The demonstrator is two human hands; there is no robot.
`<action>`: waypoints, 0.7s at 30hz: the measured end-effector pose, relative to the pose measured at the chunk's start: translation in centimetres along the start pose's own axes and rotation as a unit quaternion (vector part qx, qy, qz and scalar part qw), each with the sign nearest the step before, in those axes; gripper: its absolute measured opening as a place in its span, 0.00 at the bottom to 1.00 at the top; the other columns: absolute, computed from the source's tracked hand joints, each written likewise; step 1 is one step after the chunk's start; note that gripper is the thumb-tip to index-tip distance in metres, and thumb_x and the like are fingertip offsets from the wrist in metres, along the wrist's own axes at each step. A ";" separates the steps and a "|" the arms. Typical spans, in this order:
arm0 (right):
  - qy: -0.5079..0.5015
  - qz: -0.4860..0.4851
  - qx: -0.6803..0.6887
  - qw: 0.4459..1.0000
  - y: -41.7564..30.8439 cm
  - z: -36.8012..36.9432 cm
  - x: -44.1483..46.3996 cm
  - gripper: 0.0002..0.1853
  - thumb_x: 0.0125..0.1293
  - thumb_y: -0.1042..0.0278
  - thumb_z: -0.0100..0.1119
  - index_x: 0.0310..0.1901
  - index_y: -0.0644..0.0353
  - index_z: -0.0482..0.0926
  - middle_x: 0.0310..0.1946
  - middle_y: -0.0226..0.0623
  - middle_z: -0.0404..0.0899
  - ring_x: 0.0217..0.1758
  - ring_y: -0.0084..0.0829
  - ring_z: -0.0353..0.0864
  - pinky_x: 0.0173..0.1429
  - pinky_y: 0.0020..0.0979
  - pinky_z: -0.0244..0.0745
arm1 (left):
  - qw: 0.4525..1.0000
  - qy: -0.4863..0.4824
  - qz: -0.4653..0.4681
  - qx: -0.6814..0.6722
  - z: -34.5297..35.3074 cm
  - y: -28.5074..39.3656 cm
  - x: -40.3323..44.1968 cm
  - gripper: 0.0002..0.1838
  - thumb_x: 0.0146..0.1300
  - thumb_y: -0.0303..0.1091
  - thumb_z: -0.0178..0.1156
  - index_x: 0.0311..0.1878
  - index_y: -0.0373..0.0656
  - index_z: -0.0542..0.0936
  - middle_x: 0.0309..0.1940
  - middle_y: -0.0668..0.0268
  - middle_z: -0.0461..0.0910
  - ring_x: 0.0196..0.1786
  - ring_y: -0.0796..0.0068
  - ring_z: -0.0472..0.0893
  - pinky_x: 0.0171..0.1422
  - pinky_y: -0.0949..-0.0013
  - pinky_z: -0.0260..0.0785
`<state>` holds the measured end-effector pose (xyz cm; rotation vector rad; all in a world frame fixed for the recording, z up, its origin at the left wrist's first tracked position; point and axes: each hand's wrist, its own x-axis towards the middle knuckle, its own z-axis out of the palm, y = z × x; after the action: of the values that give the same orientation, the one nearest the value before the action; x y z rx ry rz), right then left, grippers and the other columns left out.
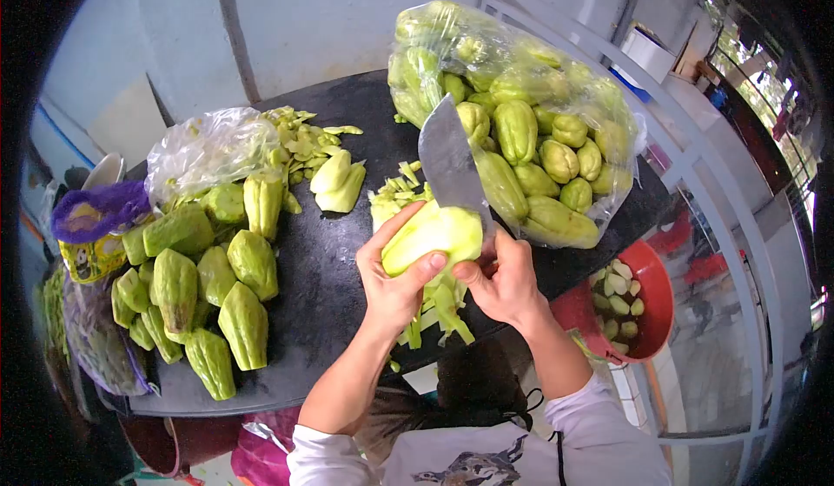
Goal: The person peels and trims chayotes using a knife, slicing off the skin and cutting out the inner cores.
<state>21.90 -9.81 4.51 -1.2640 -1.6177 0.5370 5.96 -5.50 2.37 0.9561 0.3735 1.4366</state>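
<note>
Slanting gently from lower left to upper right along its long axis, a peeled chayote (434, 236) is held over the black table (321, 260), wrapped snugly by the left hand (393, 269), fingers curled. The knife (450, 156), blade pointed toward upper left, is clasped by the right hand (511, 279). Far left, a yellow printed panel (93, 258) is seen, too small to be read.

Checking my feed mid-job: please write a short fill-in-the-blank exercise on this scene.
1. The knife at the pale vegetable is in the ____ hand.
2. The bucket at the right, holding pale pieces, is ____.
3. The bag around the whole vegetables is clear ____.
4. The tabletop is ____.
Missing words: right; red; plastic; black.
</note>
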 end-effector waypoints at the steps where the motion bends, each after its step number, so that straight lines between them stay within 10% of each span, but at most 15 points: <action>1: -0.013 0.013 0.020 1.000 0.0 0.2 0.2 0.31 0.61 0.42 0.70 0.45 0.69 0.76 0.28 0.44 0.86 0.28 0.34 0.87 0.33 0.34 0.78 | 1.000 0.003 0.002 0.002 -0.4 0.3 0.2 0.32 0.52 0.27 0.75 0.61 0.28 0.75 0.50 0.57 0.84 0.51 0.73 0.83 0.59 0.70 0.74; 13: -0.050 0.013 -0.021 0.998 0.1 0.1 0.5 0.34 0.67 0.36 0.59 0.45 0.70 0.76 0.21 0.46 0.80 0.25 0.39 0.84 0.32 0.36 0.75 | 0.994 0.014 -0.072 0.084 -0.3 -0.2 0.5 0.37 0.53 0.27 0.75 0.66 0.27 0.70 0.51 0.57 0.82 0.51 0.72 0.82 0.59 0.69 0.75; 17: -0.094 0.035 0.086 0.991 1.7 0.1 0.4 0.34 0.65 0.37 0.62 0.46 0.69 0.78 0.22 0.39 0.81 0.23 0.28 0.79 0.32 0.31 0.75 | 0.966 -0.090 -0.161 -0.182 -1.5 1.5 0.9 0.41 0.54 0.29 0.73 0.70 0.32 0.65 0.60 0.55 0.76 0.62 0.62 0.78 0.68 0.61 0.71; 21: -0.109 -0.011 -0.014 0.994 0.7 0.1 0.9 0.32 0.62 0.40 0.68 0.46 0.68 0.79 0.23 0.38 0.81 0.24 0.26 0.79 0.32 0.31 0.75 | 0.961 -0.083 -0.199 -0.171 -1.6 1.2 0.6 0.41 0.51 0.25 0.69 0.70 0.33 0.64 0.59 0.55 0.77 0.62 0.62 0.78 0.69 0.61 0.69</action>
<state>22.13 -8.71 4.31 -1.2399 -1.8224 0.6590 4.06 -4.53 2.47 0.6663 0.1706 1.0039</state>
